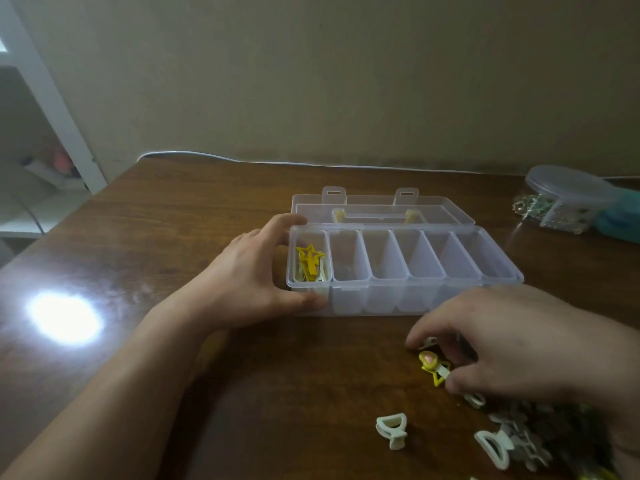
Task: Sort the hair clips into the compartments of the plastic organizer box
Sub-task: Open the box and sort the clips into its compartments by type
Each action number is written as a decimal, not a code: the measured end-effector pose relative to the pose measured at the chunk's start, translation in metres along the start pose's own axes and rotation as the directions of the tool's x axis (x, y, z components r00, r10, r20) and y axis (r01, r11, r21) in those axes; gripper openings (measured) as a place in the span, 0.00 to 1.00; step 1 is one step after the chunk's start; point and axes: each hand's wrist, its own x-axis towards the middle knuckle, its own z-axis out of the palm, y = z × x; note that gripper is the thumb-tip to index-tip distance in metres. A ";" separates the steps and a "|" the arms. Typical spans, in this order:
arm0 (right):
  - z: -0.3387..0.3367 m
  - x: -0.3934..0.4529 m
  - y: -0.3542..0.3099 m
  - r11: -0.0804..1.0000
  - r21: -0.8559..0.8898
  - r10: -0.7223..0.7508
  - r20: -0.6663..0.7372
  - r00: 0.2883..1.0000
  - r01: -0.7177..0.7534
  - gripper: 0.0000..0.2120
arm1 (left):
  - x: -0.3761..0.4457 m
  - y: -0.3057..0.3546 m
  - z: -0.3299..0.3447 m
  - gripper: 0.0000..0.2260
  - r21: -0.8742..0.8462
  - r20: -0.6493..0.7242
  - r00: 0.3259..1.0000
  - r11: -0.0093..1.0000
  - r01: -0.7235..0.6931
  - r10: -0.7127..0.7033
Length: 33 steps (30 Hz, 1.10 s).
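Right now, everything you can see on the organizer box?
The organizer box is translucent plastic and sits on the wooden table with its lid folded open behind it. It has six compartments in a row. Only the leftmost clearly holds clips, including a yellow star clip. The left hand grips its left end.

organizer box (401,299): 1 (6 compartments) | yellow star clips (309,260): 2 seen | white claw clips (392,430): 3 seen | lidded tub (568,199): 1 | hands (249,282): 2
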 end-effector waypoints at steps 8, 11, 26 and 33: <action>0.006 0.003 -0.006 0.996 -0.071 -0.064 -0.103 0.993 0.057 0.07 | -0.005 0.006 0.000 0.38 -0.293 0.033 0.999 0.956 0.032 -0.023; 0.005 0.003 -0.005 0.997 -0.019 -0.071 -0.101 0.992 0.070 0.07 | -0.004 0.005 0.000 0.37 -0.316 0.053 0.998 0.948 0.036 -0.020; 0.019 0.048 -0.011 0.753 0.459 0.234 -0.857 0.459 0.472 0.11 | -0.006 0.011 -0.002 0.37 -0.285 0.135 0.990 0.958 -0.012 0.052; 0.022 0.051 -0.016 0.905 0.357 0.128 -0.746 0.653 0.231 0.10 | -0.006 0.011 -0.002 0.37 -0.266 0.141 0.988 0.963 -0.029 0.068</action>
